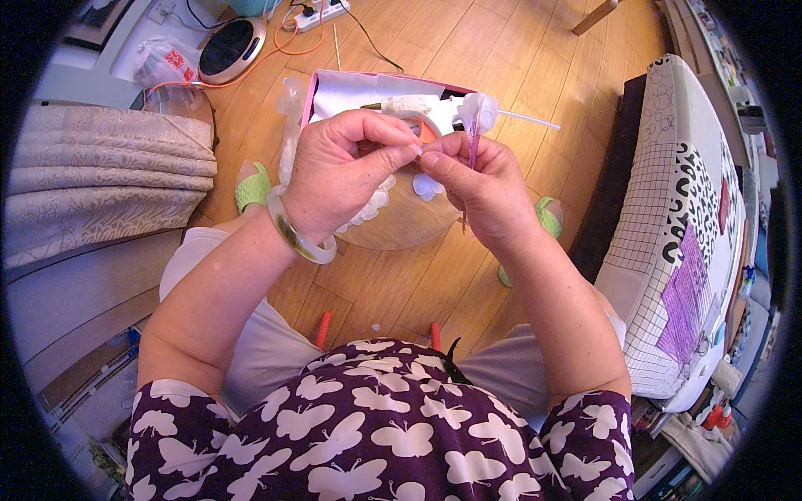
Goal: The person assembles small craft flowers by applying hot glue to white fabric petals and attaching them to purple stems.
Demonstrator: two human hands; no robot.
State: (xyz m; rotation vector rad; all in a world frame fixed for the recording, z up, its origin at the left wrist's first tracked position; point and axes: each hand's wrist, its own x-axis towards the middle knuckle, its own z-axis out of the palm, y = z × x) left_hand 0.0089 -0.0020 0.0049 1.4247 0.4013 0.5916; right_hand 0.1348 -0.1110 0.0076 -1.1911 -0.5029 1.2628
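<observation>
My left hand (341, 172), with a jade-like bangle (297, 235) at its wrist, pinches a tiny whitish piece (418, 150) between thumb and forefinger. The fingertips of my right hand (495, 188) meet the left ones at that piece. My right hand also holds a purple strip-like stem (474, 141) topped by white translucent petals (479, 108). Just beyond the hands, a white hot glue gun (410, 105) lies across an open pink-edged box (351, 92) lined with white paper. Below the hands, white petals (376, 210) and a pale bluish petal piece (428, 186) rest on a round wooden surface (401, 228).
On the right stands a cloth-covered seat (645, 181) bearing purple mesh sheets (686, 300). A fabric-draped piece (113, 172) is at left. A round black-topped appliance (232, 51), a plastic bag (166, 59) and a power strip (319, 14) with cords lie on the wooden floor (432, 37).
</observation>
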